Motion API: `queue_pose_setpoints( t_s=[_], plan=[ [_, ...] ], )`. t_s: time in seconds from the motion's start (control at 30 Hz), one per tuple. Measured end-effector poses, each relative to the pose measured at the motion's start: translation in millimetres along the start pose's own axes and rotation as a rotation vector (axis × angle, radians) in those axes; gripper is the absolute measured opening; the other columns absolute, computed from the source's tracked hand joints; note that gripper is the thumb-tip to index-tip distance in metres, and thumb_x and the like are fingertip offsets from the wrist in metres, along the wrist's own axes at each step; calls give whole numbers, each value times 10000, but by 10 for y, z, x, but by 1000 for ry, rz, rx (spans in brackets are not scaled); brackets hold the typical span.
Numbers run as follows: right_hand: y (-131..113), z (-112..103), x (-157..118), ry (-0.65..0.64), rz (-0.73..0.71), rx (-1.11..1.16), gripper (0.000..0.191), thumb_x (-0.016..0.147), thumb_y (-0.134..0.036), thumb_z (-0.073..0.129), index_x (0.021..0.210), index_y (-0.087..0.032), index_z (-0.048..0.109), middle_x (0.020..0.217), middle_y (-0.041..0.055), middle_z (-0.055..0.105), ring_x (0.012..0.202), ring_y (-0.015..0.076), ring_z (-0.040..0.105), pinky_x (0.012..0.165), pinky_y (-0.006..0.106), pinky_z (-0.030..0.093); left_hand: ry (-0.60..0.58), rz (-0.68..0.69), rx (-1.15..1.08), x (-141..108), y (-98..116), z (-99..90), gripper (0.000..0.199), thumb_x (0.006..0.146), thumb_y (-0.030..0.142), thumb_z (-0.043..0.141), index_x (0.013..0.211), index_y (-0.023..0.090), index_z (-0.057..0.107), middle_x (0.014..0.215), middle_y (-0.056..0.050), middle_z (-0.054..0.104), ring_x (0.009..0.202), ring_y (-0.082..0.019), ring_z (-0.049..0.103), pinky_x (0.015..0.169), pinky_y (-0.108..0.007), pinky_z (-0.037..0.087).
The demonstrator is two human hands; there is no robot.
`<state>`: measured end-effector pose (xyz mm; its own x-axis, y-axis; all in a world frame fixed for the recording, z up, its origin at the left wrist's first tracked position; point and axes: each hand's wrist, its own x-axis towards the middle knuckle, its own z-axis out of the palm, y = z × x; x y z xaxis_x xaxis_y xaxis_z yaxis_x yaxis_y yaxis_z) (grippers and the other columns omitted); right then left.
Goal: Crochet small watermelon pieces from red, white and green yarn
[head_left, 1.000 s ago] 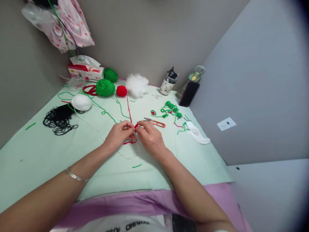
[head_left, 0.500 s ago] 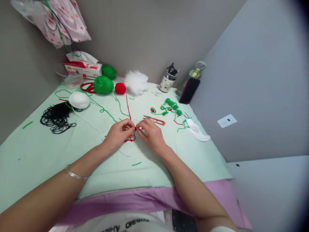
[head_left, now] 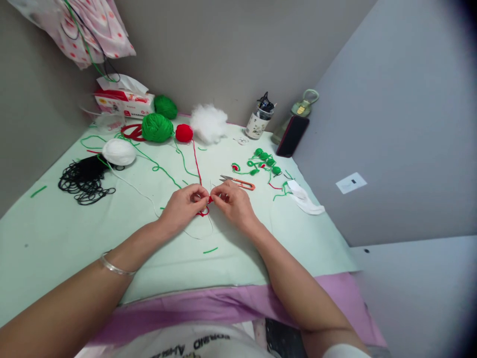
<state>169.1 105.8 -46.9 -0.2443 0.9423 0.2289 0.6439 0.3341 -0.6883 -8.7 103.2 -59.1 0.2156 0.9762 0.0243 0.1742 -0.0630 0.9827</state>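
Above the middle of the table my left hand (head_left: 187, 205) and my right hand (head_left: 233, 201) meet, fingers pinched on a small piece of red yarn work (head_left: 210, 199). Most of that piece is hidden by the fingertips. A loop of red yarn (head_left: 203, 214) hangs just below, and a red strand (head_left: 196, 161) runs up to a red yarn ball (head_left: 184, 133). Thin white thread (head_left: 210, 223) trails beneath the hands. Orange-handled thread snips (head_left: 242, 184) lie right beside my right hand, their blades pointing left.
Green yarn balls (head_left: 157, 128), a white yarn ball (head_left: 119, 152), black yarn (head_left: 84, 179) and white stuffing (head_left: 209, 124) are at the back and left. Small green knitted pieces (head_left: 264, 156), a phone (head_left: 293, 136), a pen jar (head_left: 258, 123) and white cloth (head_left: 303, 197) sit to the right.
Both hands stay together on the red piece, with only small finger shifts. A little more of the red shows between them. The whole view has shifted slightly.
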Motion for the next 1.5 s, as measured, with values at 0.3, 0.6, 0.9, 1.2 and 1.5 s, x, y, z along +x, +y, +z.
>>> queue_pose_setpoints(
  t_s=[0.3, 0.6, 0.9, 1.2, 1.5],
  plan=[
    [21, -19, 10, -42, 68, 110, 116, 873, -154, 658, 820, -207, 747, 808, -5, 601, 753, 145, 571, 703, 282, 434, 20, 61, 114, -26, -8, 15, 70, 821, 287, 666, 791, 225, 675, 734, -5, 671, 677, -183, 632, 642, -283, 485],
    [56, -49, 31, -102, 90, 197, 144, 902, -190, 635, 866, -194, 774, 863, 25, 683, 807, 164, 627, 735, 298, 470, 33, 58, 114, -13, -36, 0, 92, 828, 313, 677, 801, 227, 660, 729, -10, 681, 651, -181, 647, 625, -285, 496],
    [56, -31, 5, -64, 59, 265, 52, 854, -224, 713, 831, -215, 759, 848, 10, 668, 764, 156, 605, 731, 309, 445, 34, -23, 49, -13, -6, -10, 175, 803, 375, 707, 803, 204, 665, 685, -12, 664, 596, -161, 606, 550, -268, 452],
    [60, -15, 9, -96, 110, 365, 145, 859, -263, 607, 847, -180, 724, 796, 21, 709, 721, 163, 631, 704, 302, 469, 38, -44, 37, -21, 30, -9, 169, 802, 363, 688, 817, 195, 668, 650, -1, 646, 571, -147, 566, 542, -264, 421],
    [96, 5, 28, -104, 152, 439, 157, 835, -301, 638, 838, -175, 732, 774, 17, 714, 703, 155, 616, 678, 291, 446, 8, 55, 29, -45, -4, -7, 178, 837, 381, 692, 863, 207, 662, 760, -24, 682, 674, -183, 660, 587, -289, 496]
  ],
)
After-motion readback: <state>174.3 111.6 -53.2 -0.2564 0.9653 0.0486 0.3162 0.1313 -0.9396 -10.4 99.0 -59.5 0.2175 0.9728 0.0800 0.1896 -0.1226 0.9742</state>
